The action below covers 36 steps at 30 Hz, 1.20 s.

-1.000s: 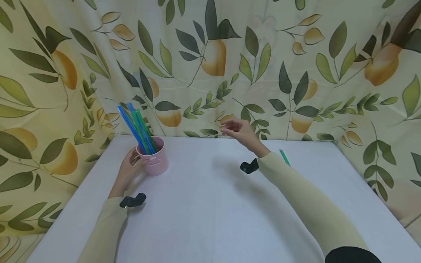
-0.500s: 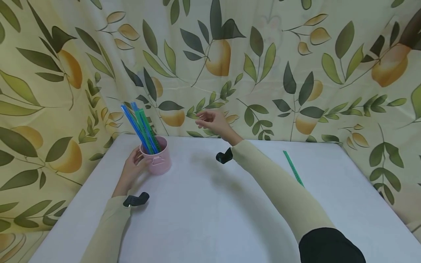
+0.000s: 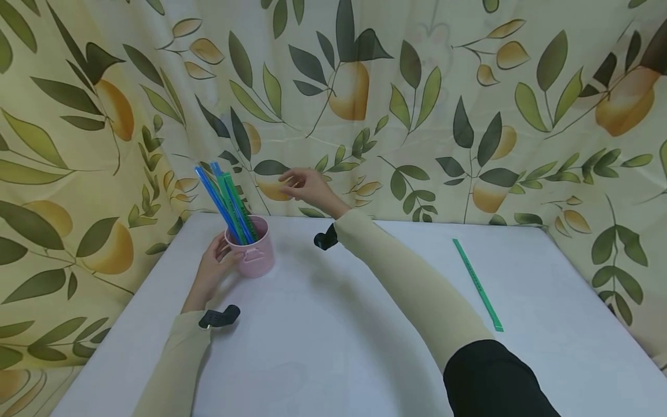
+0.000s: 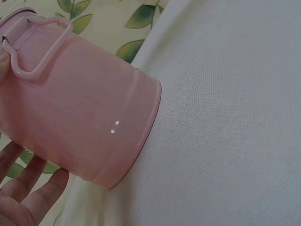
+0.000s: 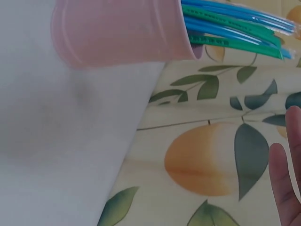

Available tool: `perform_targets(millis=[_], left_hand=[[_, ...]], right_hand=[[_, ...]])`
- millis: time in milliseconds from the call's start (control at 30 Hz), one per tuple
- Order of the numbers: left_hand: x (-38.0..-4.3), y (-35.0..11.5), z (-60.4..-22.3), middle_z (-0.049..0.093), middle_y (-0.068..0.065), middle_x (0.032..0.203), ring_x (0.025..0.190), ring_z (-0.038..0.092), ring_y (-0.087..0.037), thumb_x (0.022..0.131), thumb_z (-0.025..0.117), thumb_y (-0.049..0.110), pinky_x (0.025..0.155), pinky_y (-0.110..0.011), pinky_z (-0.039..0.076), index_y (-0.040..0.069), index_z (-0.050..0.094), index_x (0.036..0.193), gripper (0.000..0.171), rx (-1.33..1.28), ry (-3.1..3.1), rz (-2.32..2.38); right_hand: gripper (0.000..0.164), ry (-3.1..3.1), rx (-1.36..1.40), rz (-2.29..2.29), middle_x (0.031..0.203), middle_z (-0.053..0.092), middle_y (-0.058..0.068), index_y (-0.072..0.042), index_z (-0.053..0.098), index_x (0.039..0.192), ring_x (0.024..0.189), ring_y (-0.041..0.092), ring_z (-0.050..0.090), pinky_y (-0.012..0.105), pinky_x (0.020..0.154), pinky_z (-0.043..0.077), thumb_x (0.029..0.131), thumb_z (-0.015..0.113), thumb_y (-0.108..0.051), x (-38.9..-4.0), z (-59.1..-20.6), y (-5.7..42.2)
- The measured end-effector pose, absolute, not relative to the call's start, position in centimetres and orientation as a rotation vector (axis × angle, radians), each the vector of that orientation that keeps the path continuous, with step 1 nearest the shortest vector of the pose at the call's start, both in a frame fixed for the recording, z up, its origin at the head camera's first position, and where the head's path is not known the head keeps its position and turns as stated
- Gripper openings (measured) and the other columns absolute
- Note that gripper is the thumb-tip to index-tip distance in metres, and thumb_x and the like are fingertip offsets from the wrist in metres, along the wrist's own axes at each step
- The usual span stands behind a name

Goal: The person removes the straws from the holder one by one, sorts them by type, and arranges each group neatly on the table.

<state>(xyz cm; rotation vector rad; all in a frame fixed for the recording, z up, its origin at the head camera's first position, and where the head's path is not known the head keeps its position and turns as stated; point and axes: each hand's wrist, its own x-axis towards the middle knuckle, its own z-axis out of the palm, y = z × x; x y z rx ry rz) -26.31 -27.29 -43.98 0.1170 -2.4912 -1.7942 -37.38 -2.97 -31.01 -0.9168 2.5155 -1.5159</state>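
My left hand [image 3: 211, 271] grips a small pink bucket [image 3: 259, 258] at the back left of the table. In the left wrist view, the fingertips [image 4: 44, 188] lie along one side of the bucket, near its wire handle [image 4: 51, 52] is part of the thumb. Several blue and green wrapped straws [image 3: 229, 202] lean in the bucket, their ends above its rim. My right hand [image 3: 308, 186] is in the air to the right of the straws, apart from them, fingers loosely bent and holding nothing. One green wrapped straw [image 3: 477, 284] lies on the right of the table.
A white cloth covers the table [image 3: 312, 347]. Behind it and along the left hangs a curtain [image 3: 417, 127] printed with fruit and leaves. Dark camera mounts [image 3: 220, 317] sit on both wrists.
My right hand has moved left across the table toward the bucket, and the green straw on the right has come into full view. The left hand keeps its hold on the bucket.
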Motion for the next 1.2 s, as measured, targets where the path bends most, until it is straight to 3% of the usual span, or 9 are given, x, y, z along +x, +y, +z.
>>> perform_targets(millis=[200, 433, 767, 1200], left_hand=[[-26.4, -27.4, -44.2, 0.023, -0.013, 0.156, 0.143, 0.026, -0.032, 0.088, 0.065, 0.035, 0.117, -0.049, 0.028, 0.014, 0.015, 0.151, 0.083, 0.105, -2.486, -1.781], [-26.2, -27.2, -43.6, 0.023, -0.013, 0.156, 0.143, 0.024, -0.032, 0.088, 0.065, 0.031, 0.118, -0.048, 0.026, 0.014, 0.015, 0.151, 0.083, 0.099, -2.465, -1.834], [-24.9, -26.3, -41.3, 0.023, -0.017, 0.155, 0.143, 0.023, -0.035, 0.09, 0.062, 0.023, 0.118, -0.051, 0.025, 0.01, 0.015, 0.151, 0.078, 0.089, -2.47, -1.865], [-25.1, -26.2, -41.4, 0.022, -0.016, 0.156, 0.143, 0.023, -0.035, 0.09, 0.063, 0.023, 0.118, -0.051, 0.026, 0.01, 0.015, 0.151, 0.079, 0.132, -2.483, -1.851]], right_hand=[[0.029, 2.529, -0.98, -1.466, 0.104, 0.068, 0.014, -0.004, 0.064, 0.113, 0.088, 0.024, 0.065, 0.024, 0.072, 0.059, 0.088, 0.066, -0.017, -37.7, -31.1, -5.6], [0.031, 2.474, -1.022, -1.448, 0.1, 0.07, 0.013, -0.003, 0.063, 0.113, 0.083, 0.025, 0.068, 0.028, 0.071, 0.059, 0.087, 0.067, -0.019, -37.6, -31.2, -8.5], [0.032, 2.45, -0.995, -1.38, 0.103, 0.067, 0.012, -0.003, 0.063, 0.114, 0.087, 0.026, 0.067, 0.02, 0.068, 0.057, 0.087, 0.067, -0.019, -37.0, -31.8, -11.4], [0.026, 2.46, -0.913, -1.388, 0.103, 0.069, 0.013, -0.003, 0.064, 0.109, 0.086, 0.024, 0.069, 0.026, 0.082, 0.059, 0.086, 0.068, -0.017, -36.3, -33.2, -13.0]])
